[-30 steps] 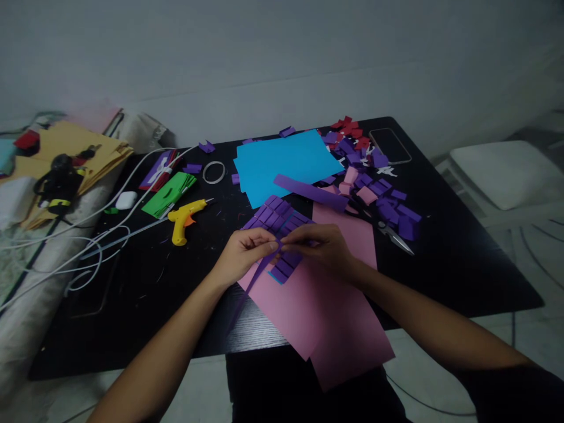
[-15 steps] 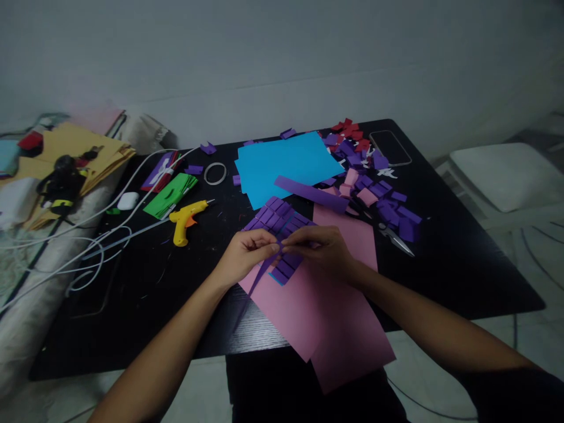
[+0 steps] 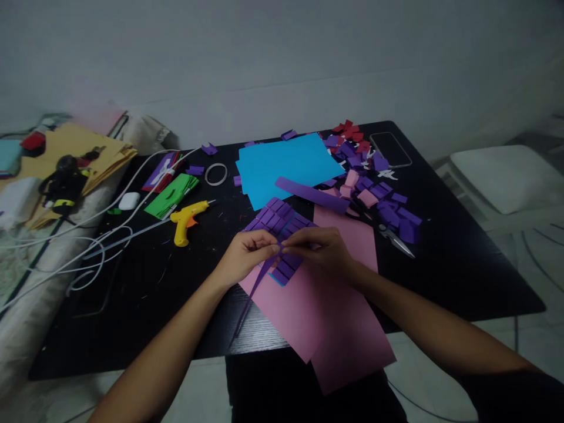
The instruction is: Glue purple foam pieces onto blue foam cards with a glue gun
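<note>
Strip [image 3: 259, 279] in left hand [image 3: 241, 258]; dangling near table edge [image 3: 258, 347].

A glue gun [image 3: 183, 218] and scissors [image 3: 398, 242] suggest a craft workspace.

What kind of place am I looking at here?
Likely a papercraft workspace, perhaps at home: a yellow glue gun, scissors and cut purple paper pieces lie on the black table.

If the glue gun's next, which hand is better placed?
Probably the left hand: it's nearer the yellow glue gun than the right hand is. It holds a purple strip, though.
</note>
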{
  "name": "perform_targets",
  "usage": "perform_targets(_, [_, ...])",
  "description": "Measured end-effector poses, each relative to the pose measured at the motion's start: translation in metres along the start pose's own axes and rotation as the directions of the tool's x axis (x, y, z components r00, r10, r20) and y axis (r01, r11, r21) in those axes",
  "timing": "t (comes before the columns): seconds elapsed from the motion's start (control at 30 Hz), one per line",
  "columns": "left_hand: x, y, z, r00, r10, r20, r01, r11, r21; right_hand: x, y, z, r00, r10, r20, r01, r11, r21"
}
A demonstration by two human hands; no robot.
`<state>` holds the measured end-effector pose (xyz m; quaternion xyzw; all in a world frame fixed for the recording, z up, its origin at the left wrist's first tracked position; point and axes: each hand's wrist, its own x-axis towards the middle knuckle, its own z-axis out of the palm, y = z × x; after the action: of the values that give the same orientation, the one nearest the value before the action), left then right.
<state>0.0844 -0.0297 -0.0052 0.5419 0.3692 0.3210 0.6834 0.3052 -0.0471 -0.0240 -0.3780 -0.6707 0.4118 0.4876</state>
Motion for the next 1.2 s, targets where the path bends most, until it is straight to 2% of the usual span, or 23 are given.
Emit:
perform_targets(0.2, [0.000, 0.000, 0.000, 1.000, -0.011, 0.007, 0.011, 1.000, -0.010, 0.000, 0.003, 0.001, 0.995, -0.097, -0.021, 0.097, 0.995, 0.007])
perform_targets(0.33, [0.001, -0.001, -0.001, 1.000, -0.001, 0.011, 0.001, 1.000, -0.009, 0.000, 0.004, 0.001, 0.997, -0.077, -0.003, 0.077, 0.997, 0.000])
perform_targets(0.43, [0.001, -0.001, 0.000, 1.000, 0.000, -0.007, 0.000, 1.000, -0.006, 0.000, 0.003, 0.000, 1.000, -0.030, 0.007, 0.030, 1.000, 0.005])
perform_targets(0.53, [0.001, 0.000, 0.000, 0.999, 0.015, -0.041, -0.014, 1.000, 0.015, 0.000, 0.001, 0.001, 0.996, 0.086, 0.024, -0.087, 0.996, 0.032])
perform_targets(0.63, [0.000, 0.002, 0.001, 0.996, 0.027, -0.082, -0.024, 0.999, 0.036, 0.000, -0.003, 0.001, 0.974, 0.207, 0.089, -0.215, 0.972, 0.090])
perform_targets(0.73, [0.000, 0.002, 0.003, 0.995, 0.026, -0.098, -0.020, 0.998, 0.058, -0.001, -0.006, 0.003, 0.954, 0.271, 0.129, -0.289, 0.944, 0.158])
perform_targets(0.93, [0.001, 0.002, 0.006, 0.996, 0.021, -0.082, -0.011, 0.993, 0.121, 0.000, -0.005, 0.007, 0.940, 0.322, 0.111, -0.338, 0.921, 0.192])
perform_targets(1.2, [0.000, -0.003, 0.006, 0.993, 0.073, -0.093, -0.044, 0.958, 0.282, 0.001, -0.008, 0.009, 0.925, 0.361, 0.117, -0.378, 0.905, 0.195])
